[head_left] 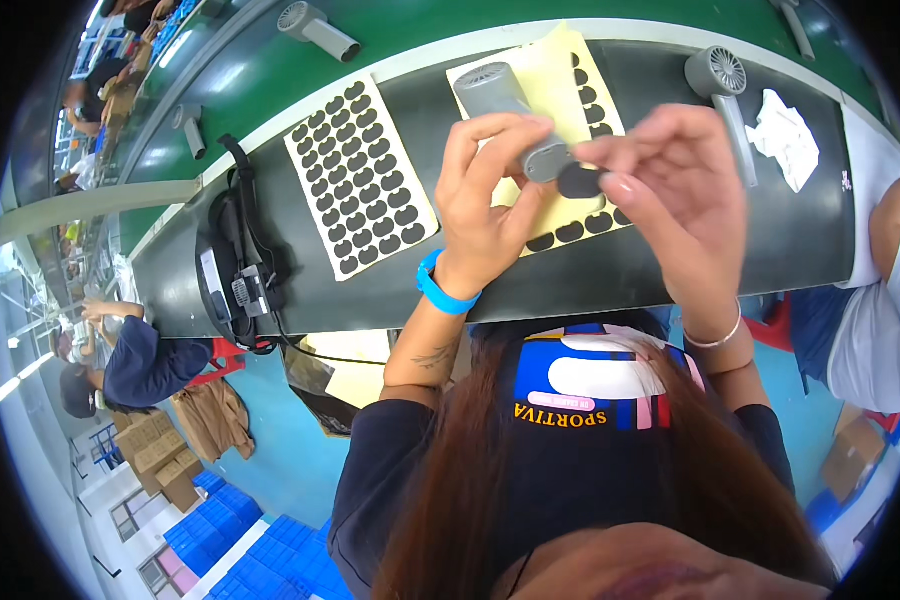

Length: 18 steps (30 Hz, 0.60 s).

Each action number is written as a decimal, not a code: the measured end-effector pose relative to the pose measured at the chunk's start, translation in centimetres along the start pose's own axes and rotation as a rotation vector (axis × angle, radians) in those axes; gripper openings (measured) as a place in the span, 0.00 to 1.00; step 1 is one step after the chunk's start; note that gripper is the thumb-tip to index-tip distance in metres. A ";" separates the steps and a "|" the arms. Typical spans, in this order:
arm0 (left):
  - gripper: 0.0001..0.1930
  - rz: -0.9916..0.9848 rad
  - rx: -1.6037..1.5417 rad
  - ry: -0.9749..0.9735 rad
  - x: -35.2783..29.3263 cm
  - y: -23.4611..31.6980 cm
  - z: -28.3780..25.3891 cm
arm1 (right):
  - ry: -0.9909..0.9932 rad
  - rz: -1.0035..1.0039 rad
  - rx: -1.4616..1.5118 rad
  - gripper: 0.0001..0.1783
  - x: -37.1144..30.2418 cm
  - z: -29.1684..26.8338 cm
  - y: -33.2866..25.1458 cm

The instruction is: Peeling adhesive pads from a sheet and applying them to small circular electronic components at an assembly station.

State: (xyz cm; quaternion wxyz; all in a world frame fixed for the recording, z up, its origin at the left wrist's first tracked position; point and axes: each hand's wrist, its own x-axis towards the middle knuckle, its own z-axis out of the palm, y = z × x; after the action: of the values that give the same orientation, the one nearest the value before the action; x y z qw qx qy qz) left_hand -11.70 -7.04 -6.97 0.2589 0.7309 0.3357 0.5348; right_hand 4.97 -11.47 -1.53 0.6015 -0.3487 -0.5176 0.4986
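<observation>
My left hand [485, 195], with a blue band on its wrist, wraps round the handle of a grey handheld fan [495, 90]. The fan's round grille points away from me, and the oval end of its handle faces my right hand. Thumb and fingers of my right hand [695, 190] pinch a black rounded sticker [579, 181] close beside that handle end. Whether the sticker touches the handle, I cannot tell. Beneath both hands lies a yellow backing sheet [560, 70] with black stickers along its right and lower edges.
A fuller sticker sheet [427, 222] lies to the left on the dark bench [800, 240]. Beside it rests a black strapped headset [255, 290] with a cable. Another grey fan [718, 72] and crumpled white tissue [785, 140] are at right. More fans lie on the green belt [420, 20] beyond.
</observation>
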 end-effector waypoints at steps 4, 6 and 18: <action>0.23 -0.025 -0.035 -0.015 -0.2 0.2 -0.4 | 0.044 0.041 -0.104 0.18 -0.3 -0.2 1.0; 0.22 -0.080 -0.080 -0.029 -0.3 0.4 -0.6 | 0.028 0.021 -0.160 0.18 -0.1 -0.4 1.2; 0.23 -0.176 -0.414 -0.190 -0.1 0.7 -1.0 | 0.010 0.022 -0.285 0.18 0.5 -0.4 0.5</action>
State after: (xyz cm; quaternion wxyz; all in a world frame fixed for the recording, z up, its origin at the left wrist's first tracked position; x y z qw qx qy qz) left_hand -12.53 -7.55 -6.21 0.4794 0.6772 0.2554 0.4963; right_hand 5.27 -10.84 -1.93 0.5430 -0.4385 -0.5764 0.4250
